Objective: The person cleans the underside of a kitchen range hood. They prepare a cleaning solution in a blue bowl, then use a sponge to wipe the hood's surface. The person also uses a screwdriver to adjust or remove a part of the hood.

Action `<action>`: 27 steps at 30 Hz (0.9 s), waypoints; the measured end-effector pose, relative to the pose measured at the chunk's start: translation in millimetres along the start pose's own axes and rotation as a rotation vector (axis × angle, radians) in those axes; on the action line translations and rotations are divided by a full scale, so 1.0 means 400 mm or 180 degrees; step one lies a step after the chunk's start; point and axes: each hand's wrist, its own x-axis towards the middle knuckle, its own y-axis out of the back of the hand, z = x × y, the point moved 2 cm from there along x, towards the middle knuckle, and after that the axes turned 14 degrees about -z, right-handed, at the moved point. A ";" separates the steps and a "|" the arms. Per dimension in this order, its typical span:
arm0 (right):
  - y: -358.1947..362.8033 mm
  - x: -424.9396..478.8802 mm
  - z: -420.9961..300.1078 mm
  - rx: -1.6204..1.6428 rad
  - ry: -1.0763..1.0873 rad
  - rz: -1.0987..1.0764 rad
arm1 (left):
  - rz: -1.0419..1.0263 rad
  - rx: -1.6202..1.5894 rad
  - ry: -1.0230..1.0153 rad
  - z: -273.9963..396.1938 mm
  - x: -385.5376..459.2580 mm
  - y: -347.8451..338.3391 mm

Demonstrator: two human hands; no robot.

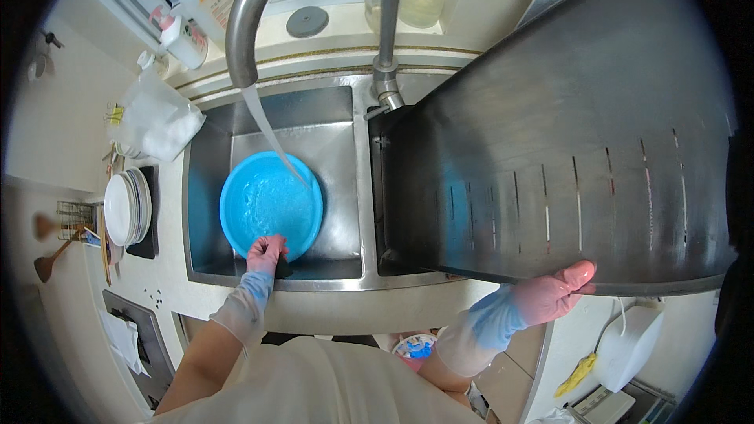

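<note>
Water runs from a curved metal faucet (241, 41) into a round blue plastic basin (271, 200), which stands in the left bowl of a stainless steel sink (337, 188). My left hand (267, 253), in a pink and blue rubber glove, is at the basin's near rim; a small dark thing shows at its fingers, too hidden to name. My right hand (554, 294), gloved alike, holds the near edge of a large dark metal panel with a row of slots (565, 100). The panel stands tilted, its narrower end in the right sink bowl.
Left of the sink are a stack of white plates (119, 209) and a translucent plastic bag (159, 115). Pump bottles (184, 41) and a round grey lid (307, 22) stand on the ledge behind. A white plastic container (629, 347) and a yellow cloth (576, 375) lie at the lower right.
</note>
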 end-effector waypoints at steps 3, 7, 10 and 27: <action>0.009 0.025 0.013 0.0209 0.0228 -0.0543 | -0.0107 0.0059 -0.0034 0.012 -0.010 -0.011; -0.036 0.020 -0.012 0.1519 -0.0236 -0.0220 | -0.0177 0.0058 -0.0098 0.009 -0.014 -0.014; -0.002 0.049 0.049 0.4651 -0.1086 -0.1253 | -0.0160 0.0021 -0.0108 0.006 -0.017 -0.013; 0.034 0.065 0.096 0.0951 -0.0454 -0.1174 | -0.0225 0.0100 0.0052 0.018 -0.013 -0.016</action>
